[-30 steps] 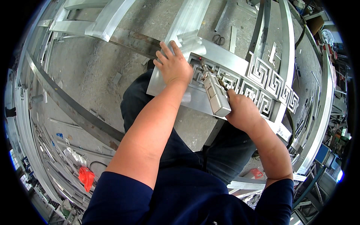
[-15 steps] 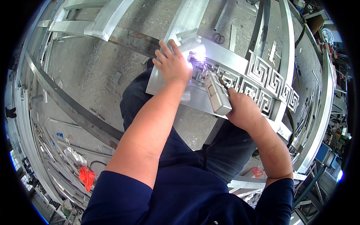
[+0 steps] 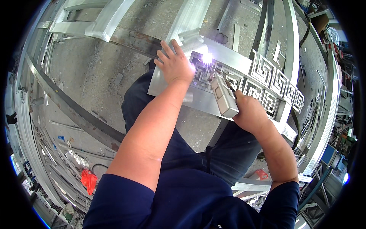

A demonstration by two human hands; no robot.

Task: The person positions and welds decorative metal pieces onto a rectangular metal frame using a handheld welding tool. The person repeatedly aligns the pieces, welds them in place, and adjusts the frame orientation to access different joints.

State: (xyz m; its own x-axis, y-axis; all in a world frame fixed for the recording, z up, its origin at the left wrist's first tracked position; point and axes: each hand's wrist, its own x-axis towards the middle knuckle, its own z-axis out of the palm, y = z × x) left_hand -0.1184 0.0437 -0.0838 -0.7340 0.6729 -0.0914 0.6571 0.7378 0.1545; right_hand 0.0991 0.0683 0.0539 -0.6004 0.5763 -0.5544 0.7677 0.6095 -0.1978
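Note:
My right hand [image 3: 249, 108] is closed around the handle of a boxy silver welding gun [image 3: 225, 97]. A bright violet-white arc [image 3: 207, 58] burns just beyond its tip, hiding the exact spot it works on. That spot lies at the upper-left inner corner of a silver metal frame [image 3: 234, 59], which holds strips in a Greek-key pattern [image 3: 253, 89]. My left hand [image 3: 175, 65] lies with fingers spread on the frame's wide left end, left of the arc. Another Greek-key strip [image 3: 282, 84] lies along the right side, partly over the frame.
Long metal profiles [image 3: 291, 42] run beneath and beside the work. A rusty steel beam [image 3: 133, 40] crosses at the upper left, near a silver lattice piece [image 3: 108, 21]. Offcuts [image 3: 119, 78] litter the concrete floor. A red plastic bag [image 3: 89, 181] lies at lower left.
The welding gun and my right hand have shifted slightly to the right, and the arc has moved a little right with them. My left hand stays in nearly the same place.

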